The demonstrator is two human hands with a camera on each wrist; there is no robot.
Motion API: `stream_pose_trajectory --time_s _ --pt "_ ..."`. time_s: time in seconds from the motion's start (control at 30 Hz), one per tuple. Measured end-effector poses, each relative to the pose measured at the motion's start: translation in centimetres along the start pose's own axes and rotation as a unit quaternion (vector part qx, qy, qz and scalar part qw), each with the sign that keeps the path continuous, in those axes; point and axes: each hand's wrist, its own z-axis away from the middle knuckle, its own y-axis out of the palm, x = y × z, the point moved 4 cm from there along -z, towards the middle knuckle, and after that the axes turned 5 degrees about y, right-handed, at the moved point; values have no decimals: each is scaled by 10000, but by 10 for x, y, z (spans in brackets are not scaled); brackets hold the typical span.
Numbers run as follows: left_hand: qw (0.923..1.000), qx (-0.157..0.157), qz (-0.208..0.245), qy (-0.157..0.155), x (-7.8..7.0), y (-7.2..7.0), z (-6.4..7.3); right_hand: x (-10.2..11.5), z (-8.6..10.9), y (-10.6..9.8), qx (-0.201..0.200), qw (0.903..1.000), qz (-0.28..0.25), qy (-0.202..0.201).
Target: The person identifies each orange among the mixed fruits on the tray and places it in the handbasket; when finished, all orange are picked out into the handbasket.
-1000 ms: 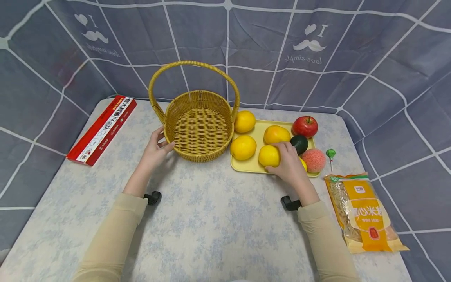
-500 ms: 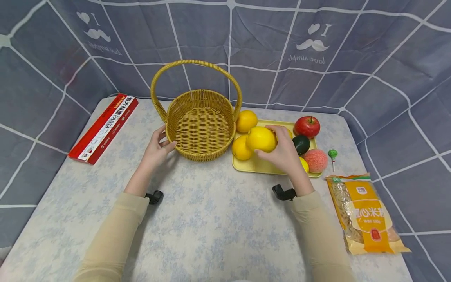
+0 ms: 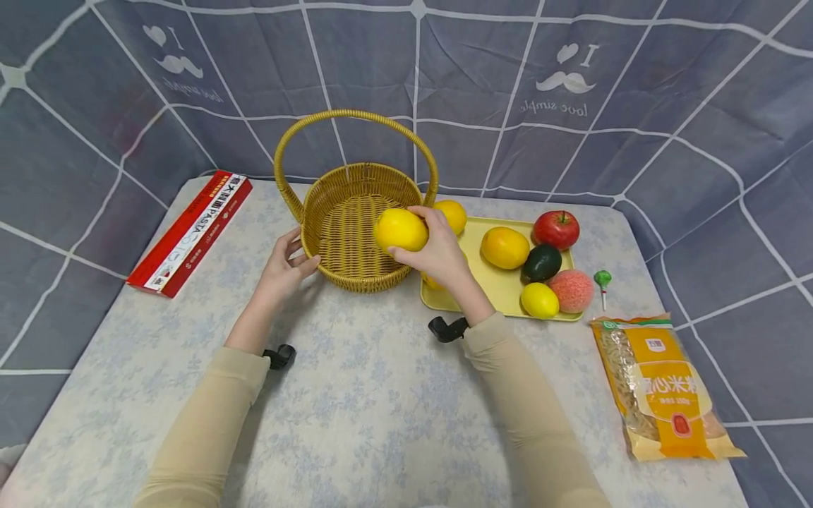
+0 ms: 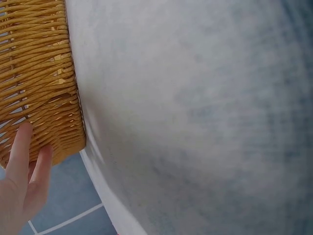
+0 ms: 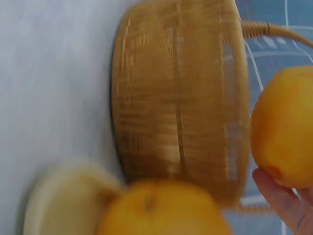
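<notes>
Yellow fruit [image 3: 401,230], one, in right grip [image 3: 440,248]

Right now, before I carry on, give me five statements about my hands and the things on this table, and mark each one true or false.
1. The right hand holds a yellow fruit. True.
2. The left hand is well away from the basket. False: its fingers touch the basket's side.
3. The lollipop lies off the tray. True.
4. The red apple is inside the basket. False: it is at the tray's far right corner.
5. The pasta box lies left of the basket. True.
</notes>
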Motion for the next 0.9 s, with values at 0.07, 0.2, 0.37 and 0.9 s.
stream_pose_trajectory --time_s 0.07,0.2,0.37,0.9 --pt "10000 -22 6 -6 0 0 0 5 -7 12 67 9999 -84 50" --pt "10000 -63 43 -31 1 0 -2 11 -22 35 207 9993 -219 213" --pt "9999 -122 -10 -56 2 1 -2 18 -39 58 326 9989 -134 316" --pt "10000 -34 -19 -14 2 1 0 28 -68 105 504 9946 98 901"
